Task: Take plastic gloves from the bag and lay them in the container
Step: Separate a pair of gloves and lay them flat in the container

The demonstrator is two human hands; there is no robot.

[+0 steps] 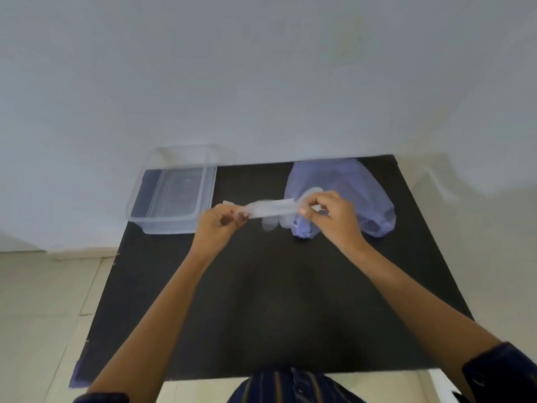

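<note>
While a clear plastic glove [268,210] is pinched taut between the left hand [221,225] and right hand [331,212] above the black table [261,301], beside the bluish bag [360,196], it should be kept flat and carried left to the clear container [171,196].

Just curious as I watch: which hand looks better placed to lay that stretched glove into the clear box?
Probably the left hand. It pinches the plastic glove at the end nearest the clear container, which sits on the left of the black table. The right hand holds the other end, in front of the purple bag.
</note>
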